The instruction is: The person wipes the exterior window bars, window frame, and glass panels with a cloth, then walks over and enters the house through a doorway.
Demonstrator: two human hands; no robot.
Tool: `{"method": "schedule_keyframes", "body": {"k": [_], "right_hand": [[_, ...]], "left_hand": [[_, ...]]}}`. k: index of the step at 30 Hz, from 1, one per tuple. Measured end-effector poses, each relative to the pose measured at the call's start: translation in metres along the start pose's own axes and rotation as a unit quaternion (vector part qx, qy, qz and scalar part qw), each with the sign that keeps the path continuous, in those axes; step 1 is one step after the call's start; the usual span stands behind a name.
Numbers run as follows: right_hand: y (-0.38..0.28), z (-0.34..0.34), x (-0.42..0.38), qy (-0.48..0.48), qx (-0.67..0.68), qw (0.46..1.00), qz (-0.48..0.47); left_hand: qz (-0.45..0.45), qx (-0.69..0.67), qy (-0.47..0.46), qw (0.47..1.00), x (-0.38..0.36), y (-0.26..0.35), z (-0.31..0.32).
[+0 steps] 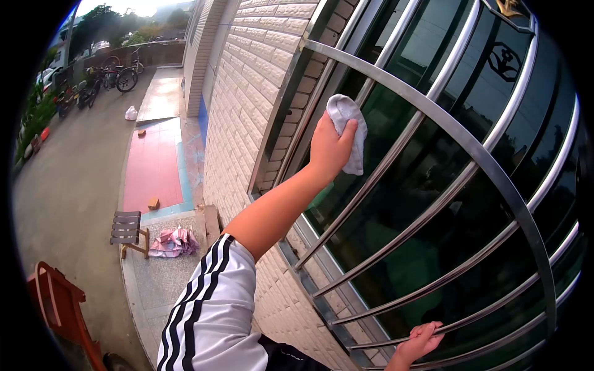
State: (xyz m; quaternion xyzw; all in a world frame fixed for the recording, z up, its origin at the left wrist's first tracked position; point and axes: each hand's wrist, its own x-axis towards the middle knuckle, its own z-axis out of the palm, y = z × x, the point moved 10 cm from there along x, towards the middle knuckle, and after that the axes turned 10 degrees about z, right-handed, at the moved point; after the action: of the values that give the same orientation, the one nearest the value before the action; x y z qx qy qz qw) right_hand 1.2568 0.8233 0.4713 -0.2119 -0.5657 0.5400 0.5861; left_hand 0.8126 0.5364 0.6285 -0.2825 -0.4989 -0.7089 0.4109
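Note:
My left hand is raised at the upper middle, its fingers closed on a folded white cloth. The cloth lies over the upper left part of a metal window grille, overlapping one of its bars near the frame. Low on the right, my right hand has its fingers wrapped round one of the grille's lower bars. Behind the bars is dark window glass. A curved metal band crosses the bars.
Pale brick wall borders the grille. To the left stand a small folding stool, crumpled pink fabric and a reddish-brown wooden chair. Bicycles are parked farther back. A pink strip of paving runs beside the wall.

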Motion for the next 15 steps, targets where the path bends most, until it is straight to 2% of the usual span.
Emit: {"method": "schedule_keyframes", "body": {"k": [3,5,7,9,11,13,15], "right_hand": [[-0.004,0.002,-0.004,0.004,-0.017,1.000,0.001],[-0.002,-0.003,-0.004,0.046,-0.017,0.999,0.009],[-0.003,-0.003,-0.004,0.043,-0.029,0.999,-0.003],[-0.003,-0.002,-0.004,0.046,-0.032,0.998,-0.016],[-0.002,-0.001,-0.004,0.022,-0.018,1.000,-0.008],[-0.004,-0.001,-0.004,0.037,-0.011,0.999,-0.008],[-0.003,-0.003,-0.008,0.055,-0.005,0.998,0.002]], "left_hand": [[0.009,0.000,-0.020,1.000,0.065,0.038,0.026],[0.036,-0.003,-0.031,0.999,0.064,0.034,0.024],[0.061,-0.001,-0.052,0.997,0.048,0.026,0.020],[0.025,-0.046,-0.028,0.998,0.019,0.002,0.007],[-0.023,-0.187,0.002,0.982,-0.004,-0.037,-0.006],[-0.025,-0.230,0.081,0.969,0.012,-0.050,-0.036],[0.046,-0.295,0.159,0.941,0.070,-0.041,-0.067]]}}
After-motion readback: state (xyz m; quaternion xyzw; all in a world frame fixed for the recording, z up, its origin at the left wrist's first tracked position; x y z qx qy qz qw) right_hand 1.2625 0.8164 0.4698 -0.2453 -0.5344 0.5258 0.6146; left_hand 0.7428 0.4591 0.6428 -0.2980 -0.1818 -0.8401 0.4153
